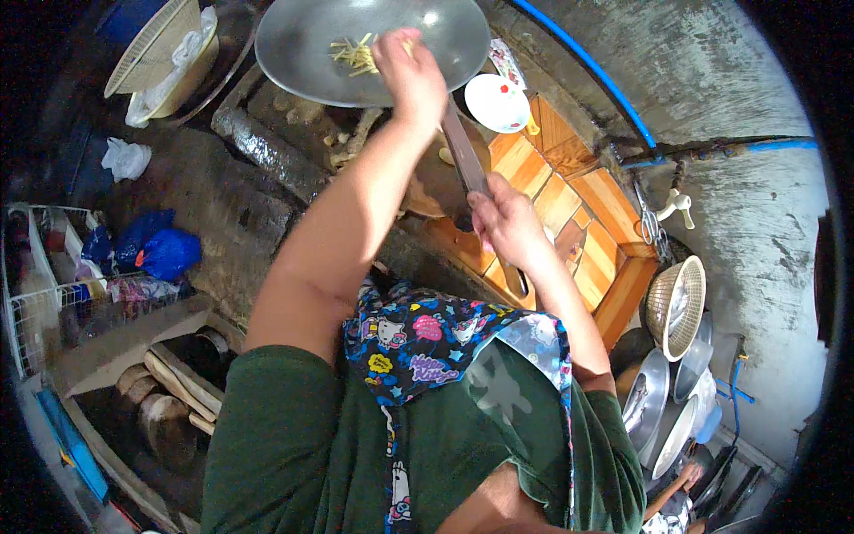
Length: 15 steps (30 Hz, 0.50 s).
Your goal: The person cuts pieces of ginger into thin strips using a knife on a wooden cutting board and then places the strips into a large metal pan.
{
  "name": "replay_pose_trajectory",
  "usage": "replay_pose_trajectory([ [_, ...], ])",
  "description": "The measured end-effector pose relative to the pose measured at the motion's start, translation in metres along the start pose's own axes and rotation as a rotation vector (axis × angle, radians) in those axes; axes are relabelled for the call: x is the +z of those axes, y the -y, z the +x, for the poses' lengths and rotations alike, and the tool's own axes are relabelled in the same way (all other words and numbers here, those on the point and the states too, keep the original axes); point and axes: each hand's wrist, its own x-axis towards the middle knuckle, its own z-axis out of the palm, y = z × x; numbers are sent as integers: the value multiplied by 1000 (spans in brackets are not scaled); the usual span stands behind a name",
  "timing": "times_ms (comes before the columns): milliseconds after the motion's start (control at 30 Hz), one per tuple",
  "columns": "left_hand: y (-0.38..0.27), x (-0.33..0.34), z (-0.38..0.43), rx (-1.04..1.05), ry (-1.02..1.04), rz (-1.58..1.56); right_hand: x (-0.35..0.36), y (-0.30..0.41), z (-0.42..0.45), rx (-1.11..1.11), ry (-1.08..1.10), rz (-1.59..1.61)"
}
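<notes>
My left hand (415, 80) is over a grey metal wok (300, 47), fingers gathered, a pale yellow bit showing between them. A small heap of pale yellow julienned strips (355, 55) lies in the wok beside the fingers. My right hand (508, 217) grips what looks like a long knife (466, 147), its flat blade slanting up toward the wok. Its far end passes by my left wrist. Under the blade is a round wooden board (477, 137) with a pale piece (446, 156) on it. A white bowl with red marks (498, 103) sits right of the wok.
A tiled counter (527, 163) runs along the right wall, with scissors (648, 223) and a tap (677, 203). Baskets (675, 307) and metal basins (646, 397) stand lower right. Firewood (167, 417) and a wire rack (33, 304) are at left. Another person (674, 500) is lower right.
</notes>
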Motion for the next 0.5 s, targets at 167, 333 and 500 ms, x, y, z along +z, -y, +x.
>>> replay_pose_trajectory([
  [167,53,9,83,-94,-37,80,-17,18,25,-82,-85,-118],
  [333,136,-7,119,-43,68,705,-25,11,27,-47,-127,3],
  [500,58,-11,62,-63,626,-51,-31,-41,11,9,-209,293],
])
